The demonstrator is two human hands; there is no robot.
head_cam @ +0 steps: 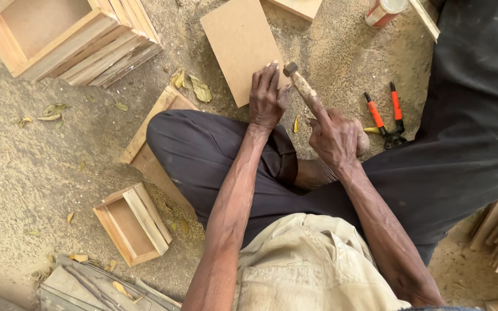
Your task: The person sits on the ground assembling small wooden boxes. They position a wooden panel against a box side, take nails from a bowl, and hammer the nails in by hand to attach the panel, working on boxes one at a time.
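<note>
Seated carpentry on sandy ground, seen from above. The right hand point(334, 133) is clenched around the handle of a small hammer point(298, 80), whose head hangs just over the near edge of a flat fibreboard panel point(243, 46). The left hand point(267, 97) rests on that same edge, fingers drawn together as if pinching a nail; whether a nail is there cannot be told, the spot being too small and hidden by the fingertips. The panel lies on the ground in front of the crossed legs in dark trousers point(203, 155).

Progress, as judged from the layout: a finished shallow wooden box point(132, 223) sits near the left knee, and a larger box with stacked frames point(59, 37) lies at upper left, so several units appear complete. The panel in hand shows no driven nails, which suggests its fixing is barely begun. Orange-handled pliers point(388, 118) lie just beyond the right hand; a tin can point(383, 10) stands at the top edge.
</note>
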